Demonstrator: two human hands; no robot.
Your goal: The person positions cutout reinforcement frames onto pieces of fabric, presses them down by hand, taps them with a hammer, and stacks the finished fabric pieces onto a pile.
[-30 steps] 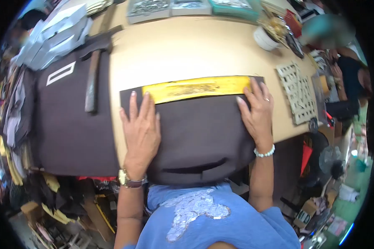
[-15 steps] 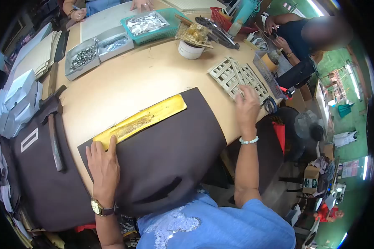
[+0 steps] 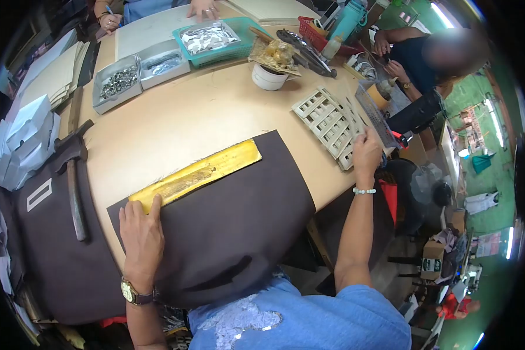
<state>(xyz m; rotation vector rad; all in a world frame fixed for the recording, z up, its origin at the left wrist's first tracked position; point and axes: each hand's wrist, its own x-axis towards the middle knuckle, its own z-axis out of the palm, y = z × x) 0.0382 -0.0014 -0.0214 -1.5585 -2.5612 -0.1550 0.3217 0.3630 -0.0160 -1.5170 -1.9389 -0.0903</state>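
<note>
Tan table [image 3: 175,128], dark sheet [image 3: 248,201], white tub [image 3: 267,79]

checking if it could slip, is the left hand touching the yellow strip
Touching. The head view shows it: the left hand has fingertips resting on the left end of the yellow strip, no gap visible.

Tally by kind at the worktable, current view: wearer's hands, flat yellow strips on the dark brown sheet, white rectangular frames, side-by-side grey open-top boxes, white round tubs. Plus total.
Wearer's left hand and right hand: 2
Flat yellow strip on dark brown sheet: 1
White rectangular frame: 1
Side-by-side grey open-top boxes: 2
White round tub: 1
Total: 7
</note>
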